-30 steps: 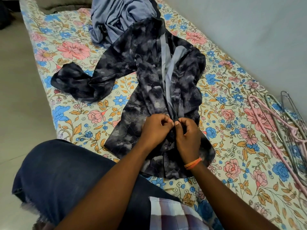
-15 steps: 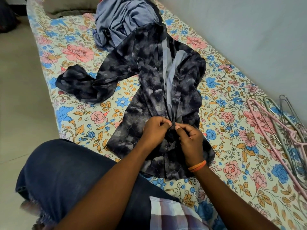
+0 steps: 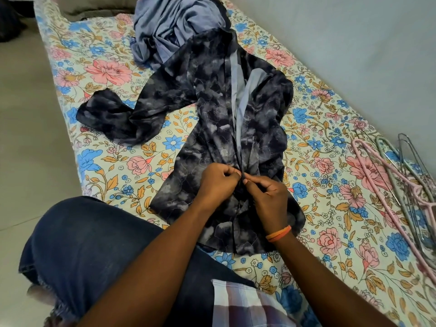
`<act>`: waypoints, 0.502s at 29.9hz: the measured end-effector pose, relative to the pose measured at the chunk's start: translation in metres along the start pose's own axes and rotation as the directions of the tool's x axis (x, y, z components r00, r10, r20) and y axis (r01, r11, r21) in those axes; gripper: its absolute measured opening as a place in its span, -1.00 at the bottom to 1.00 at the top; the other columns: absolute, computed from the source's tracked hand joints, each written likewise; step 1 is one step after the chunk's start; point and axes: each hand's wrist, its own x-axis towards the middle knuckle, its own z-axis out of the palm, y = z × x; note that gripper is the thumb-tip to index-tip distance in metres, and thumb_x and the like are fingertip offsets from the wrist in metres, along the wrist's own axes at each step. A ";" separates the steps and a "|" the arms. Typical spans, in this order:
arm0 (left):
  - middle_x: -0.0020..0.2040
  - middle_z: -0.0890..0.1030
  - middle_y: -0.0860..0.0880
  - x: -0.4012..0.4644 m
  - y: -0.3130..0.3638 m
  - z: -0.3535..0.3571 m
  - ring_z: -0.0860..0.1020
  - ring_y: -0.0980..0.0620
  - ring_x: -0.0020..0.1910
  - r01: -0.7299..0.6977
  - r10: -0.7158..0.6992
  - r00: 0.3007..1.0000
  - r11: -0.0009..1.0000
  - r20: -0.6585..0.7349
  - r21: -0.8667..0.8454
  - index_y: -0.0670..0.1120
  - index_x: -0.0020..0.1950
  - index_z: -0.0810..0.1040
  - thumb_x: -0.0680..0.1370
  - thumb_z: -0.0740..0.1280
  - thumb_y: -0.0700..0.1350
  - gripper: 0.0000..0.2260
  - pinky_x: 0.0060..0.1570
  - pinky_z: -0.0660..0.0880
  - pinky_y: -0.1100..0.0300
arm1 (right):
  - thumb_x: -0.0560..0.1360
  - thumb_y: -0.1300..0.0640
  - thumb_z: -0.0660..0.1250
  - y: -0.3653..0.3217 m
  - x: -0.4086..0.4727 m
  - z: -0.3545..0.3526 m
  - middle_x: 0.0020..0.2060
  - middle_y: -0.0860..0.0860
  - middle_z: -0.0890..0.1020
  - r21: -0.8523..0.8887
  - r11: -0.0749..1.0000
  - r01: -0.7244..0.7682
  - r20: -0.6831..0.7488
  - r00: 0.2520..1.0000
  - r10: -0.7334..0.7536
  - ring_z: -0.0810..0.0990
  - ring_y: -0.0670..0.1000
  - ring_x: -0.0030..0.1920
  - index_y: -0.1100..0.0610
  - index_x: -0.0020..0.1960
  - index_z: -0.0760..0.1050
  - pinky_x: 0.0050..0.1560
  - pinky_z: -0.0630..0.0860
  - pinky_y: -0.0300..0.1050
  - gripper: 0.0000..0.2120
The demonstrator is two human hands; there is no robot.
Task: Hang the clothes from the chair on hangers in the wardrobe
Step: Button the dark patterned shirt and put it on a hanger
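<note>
Floral bedsheet [image 3: 99, 74] under dark shirt [image 3: 212, 119]; both hands' fingertips (pinching) hide its placket.

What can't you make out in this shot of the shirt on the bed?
- Head view: whatever both hands pinch at the dark shirt front; the left hand and right hand cover it.
- Hangers: tangled and cut off by the right edge, so no count.
- Blue garment: cut off at the top edge.

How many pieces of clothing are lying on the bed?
2: the dark patterned shirt spread in the middle, and a crumpled blue garment beyond it. The blue heap may hide more.
</note>
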 end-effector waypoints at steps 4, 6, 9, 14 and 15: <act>-0.38 0.63 -0.11 -0.002 0.002 0.001 0.55 0.10 -0.44 0.000 -0.002 1.000 0.999 -0.031 -0.052 -0.24 -0.23 0.67 0.52 0.45 0.00 -0.70 -0.41 0.48 0.27 | 0.47 0.38 0.42 0.005 -0.003 0.006 -0.16 0.02 0.73 -0.088 0.994 0.059 -0.055 0.996 -0.064 0.70 -0.09 -0.13 0.23 0.00 0.71 -0.07 0.61 -0.16 -0.84; -0.30 0.68 -0.03 -0.002 0.002 0.002 0.64 0.16 -0.33 -0.009 0.007 1.000 0.998 -0.030 -0.057 -0.19 -0.25 0.68 0.49 0.48 -0.03 -0.76 -0.27 0.58 0.25 | 0.47 0.34 0.42 0.005 -0.005 0.006 -0.20 0.02 0.72 -0.123 0.988 0.096 -0.057 0.993 -0.104 0.69 -0.07 -0.17 0.22 -0.02 0.71 -0.12 0.61 -0.11 -0.86; -0.26 0.70 0.03 0.000 0.001 0.000 0.65 0.23 -0.27 0.002 -0.004 1.000 0.998 -0.028 -0.057 -0.16 -0.25 0.70 0.49 0.47 -0.12 -0.84 -0.20 0.59 0.23 | 0.48 0.25 0.42 0.005 -0.008 0.007 -0.18 0.01 0.72 -0.163 0.978 0.131 -0.040 0.989 -0.139 0.69 -0.08 -0.16 0.22 0.00 0.71 -0.12 0.63 -0.06 -0.86; -0.22 0.66 0.04 -0.001 0.005 0.001 0.65 0.10 -0.19 0.053 -0.056 0.998 0.992 -0.022 -0.119 -0.14 -0.23 0.66 0.54 0.41 -0.21 -0.86 -0.19 0.56 0.28 | 0.50 0.24 0.45 -0.004 -0.007 0.007 -0.13 -0.03 0.74 -0.052 0.998 -0.030 -0.084 0.996 0.026 0.71 -0.11 -0.07 0.17 0.02 0.71 0.00 0.62 -0.16 -0.88; -0.24 0.64 0.03 -0.001 0.005 0.002 0.61 0.11 -0.22 0.057 -0.058 0.998 0.994 -0.012 -0.092 -0.17 -0.22 0.65 0.56 0.39 -0.20 -0.84 -0.23 0.52 0.31 | 0.50 0.23 0.47 -0.005 -0.005 0.006 -0.14 -0.03 0.74 -0.014 0.996 -0.085 -0.087 0.993 0.083 0.71 -0.10 -0.07 0.16 0.01 0.71 0.01 0.63 -0.14 -0.89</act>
